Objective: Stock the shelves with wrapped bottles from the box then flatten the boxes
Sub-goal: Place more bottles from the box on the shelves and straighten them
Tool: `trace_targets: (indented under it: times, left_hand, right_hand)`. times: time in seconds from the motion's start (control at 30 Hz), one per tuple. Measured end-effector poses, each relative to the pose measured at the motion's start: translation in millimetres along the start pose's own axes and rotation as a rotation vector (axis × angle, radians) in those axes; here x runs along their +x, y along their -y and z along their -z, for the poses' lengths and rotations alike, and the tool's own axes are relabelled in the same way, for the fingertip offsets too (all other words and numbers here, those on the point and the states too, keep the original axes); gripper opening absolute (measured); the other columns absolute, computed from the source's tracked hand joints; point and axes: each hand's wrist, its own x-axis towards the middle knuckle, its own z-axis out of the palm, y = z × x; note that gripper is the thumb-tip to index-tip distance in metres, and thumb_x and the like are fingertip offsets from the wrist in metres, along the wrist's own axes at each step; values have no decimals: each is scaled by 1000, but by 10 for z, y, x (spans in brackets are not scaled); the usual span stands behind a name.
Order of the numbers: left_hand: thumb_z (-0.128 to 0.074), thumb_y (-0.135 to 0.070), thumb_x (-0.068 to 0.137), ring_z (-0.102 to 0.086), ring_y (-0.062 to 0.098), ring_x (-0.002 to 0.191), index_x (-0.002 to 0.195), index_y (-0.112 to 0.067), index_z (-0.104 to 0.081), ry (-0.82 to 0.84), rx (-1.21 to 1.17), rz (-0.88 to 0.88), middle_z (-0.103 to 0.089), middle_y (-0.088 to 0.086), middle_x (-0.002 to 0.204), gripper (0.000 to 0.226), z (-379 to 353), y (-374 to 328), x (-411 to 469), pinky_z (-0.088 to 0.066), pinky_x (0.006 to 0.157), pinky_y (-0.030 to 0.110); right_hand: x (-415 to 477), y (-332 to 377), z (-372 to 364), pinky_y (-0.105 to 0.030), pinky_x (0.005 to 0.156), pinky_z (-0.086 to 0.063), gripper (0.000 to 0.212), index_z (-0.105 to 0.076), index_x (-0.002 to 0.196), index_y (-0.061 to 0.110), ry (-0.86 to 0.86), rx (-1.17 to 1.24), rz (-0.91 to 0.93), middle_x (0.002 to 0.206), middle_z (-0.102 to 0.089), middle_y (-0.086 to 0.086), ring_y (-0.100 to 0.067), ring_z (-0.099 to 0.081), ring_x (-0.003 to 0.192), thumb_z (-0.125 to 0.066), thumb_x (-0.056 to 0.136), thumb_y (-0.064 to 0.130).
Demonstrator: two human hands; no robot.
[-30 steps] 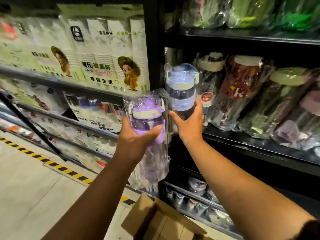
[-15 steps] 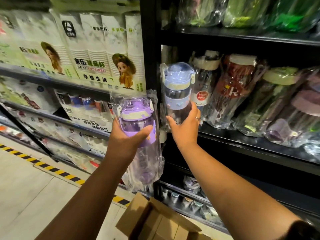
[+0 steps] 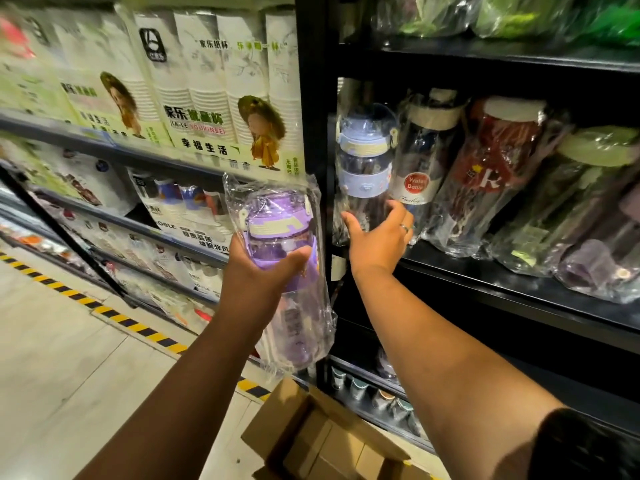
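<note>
A: Nearest, below both grips, an open box (image 3: 311, 441). What is held?
B: Left grip (image 3: 256, 271) clamps a wrapped purple bottle (image 3: 277, 230); beyond it, right grip (image 3: 375, 237) curls round the blue bottle (image 3: 363, 157) at the shelf (image 3: 519, 289) edge.
A: Risk?
B: Slick wrap; let go tilted, it could topple off.

Even indoor light brightens the pale floor (image 3: 69, 358) and glints off the plastic wrap of the purple bottle (image 3: 277, 223), the black shelf (image 3: 519, 289) lies in shadow, and the frame's left and top edges smear with blur.
</note>
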Motion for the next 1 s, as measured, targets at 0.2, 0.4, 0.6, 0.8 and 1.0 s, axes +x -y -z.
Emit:
trace_targets:
  times: [0.2, 0.4, 0.6, 0.8, 1.0]
  left_hand:
    - [-94, -48, 51, -73, 14, 95, 136, -19, -46, 30, -5, 4, -70, 2, 114, 102, 42, 41, 14, -62, 80, 36]
    - [-82, -34, 59, -73, 5, 89, 126, -18, -49, 66, -49, -45, -72, -4, 105, 77, 19, 25, 39, -59, 75, 26]
    - [-83, -33, 61, -71, 0, 88, 125, -20, -51, 82, -37, -58, -70, -9, 100, 72, 30, 77, 80, -57, 72, 20]
    - [-81, -35, 60, -70, -1, 86, 129, -15, -50, 97, -30, -75, -69, -7, 101, 79, 43, 71, 47, -58, 72, 19]
    - [-91, -21, 68, -71, 8, 98, 129, -14, -49, 141, -15, -68, -70, 2, 114, 74, 25, 119, -31, -61, 81, 31]
  right_hand:
    - [33, -21, -87, -39, 93, -44, 77, -40, 134, 17, 34, 39, -49, 137, -46, -9, -30, -51, 119, -79, 76, 50]
    - [72, 32, -124, -34, 89, -44, 78, -40, 136, 13, 21, 55, -47, 142, -38, -7, -27, -52, 120, -79, 77, 47]
    - [118, 26, -184, -35, 88, -46, 78, -40, 136, 12, 8, 38, -46, 144, -37, -6, -26, -54, 118, -77, 78, 48]
    - [95, -33, -170, -29, 87, -45, 77, -35, 142, 14, 45, 78, -57, 148, -31, -7, -26, -54, 120, -78, 82, 37]
    - [-249, -147, 182, -19, 81, -45, 69, -29, 147, 17, 159, 293, -13, 138, -34, -5, -15, -58, 87, -68, 91, 25]
